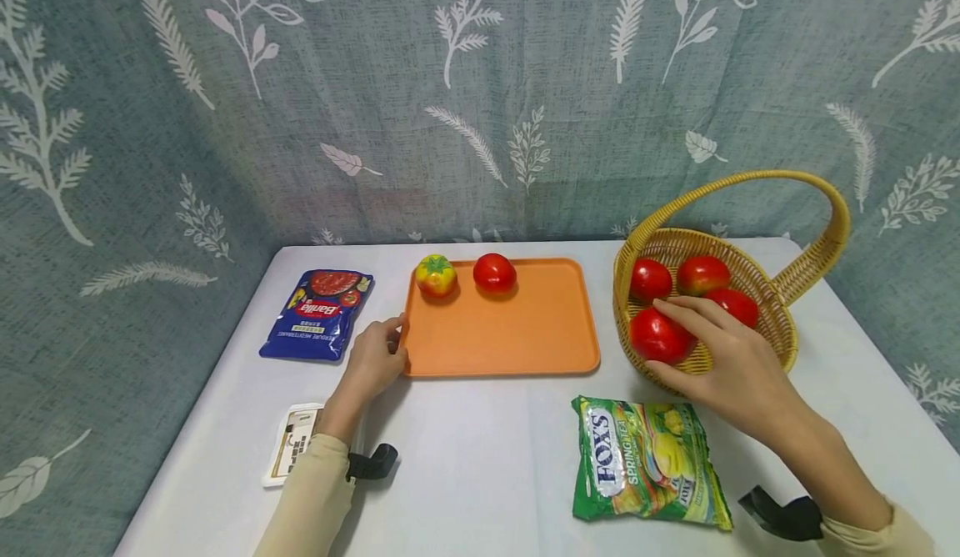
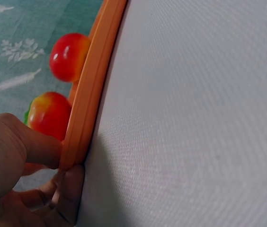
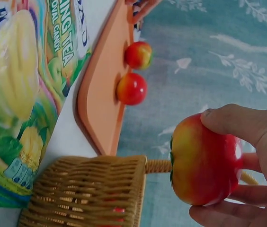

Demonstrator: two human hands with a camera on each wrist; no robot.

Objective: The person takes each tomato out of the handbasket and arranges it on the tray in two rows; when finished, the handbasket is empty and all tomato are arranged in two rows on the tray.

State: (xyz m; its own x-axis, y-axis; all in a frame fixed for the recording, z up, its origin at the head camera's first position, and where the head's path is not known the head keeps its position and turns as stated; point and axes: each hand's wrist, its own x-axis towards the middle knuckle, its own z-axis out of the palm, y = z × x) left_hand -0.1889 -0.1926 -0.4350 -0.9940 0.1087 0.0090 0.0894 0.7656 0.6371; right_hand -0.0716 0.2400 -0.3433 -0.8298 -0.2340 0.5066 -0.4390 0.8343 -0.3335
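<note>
My right hand (image 1: 727, 357) grips a glossy red tomato (image 1: 660, 336) between thumb and fingers, above the near-left side of a wicker basket (image 1: 785, 348). In the right wrist view the tomato (image 3: 204, 163) shows yellow around a green calyx. Three more red fruits (image 1: 702, 275) lie inside the basket. At the tray's left edge, my left hand (image 1: 371, 361) pinches the rim of the orange tray (image 1: 502, 340), with the thumb on the rim in the left wrist view. A yellow-red tomato (image 1: 436, 277) with a green top and a red tomato (image 1: 494, 274) sit along the tray's far side.
A green candy bag (image 1: 645, 461) lies in front of the basket. Left of the tray is a blue sauce pouch (image 1: 317, 315). A white packet (image 1: 292, 444) is partly hidden by the left forearm. The basket's tall handle (image 1: 750, 175) arches above it; a patterned curtain (image 1: 480, 98) hangs behind.
</note>
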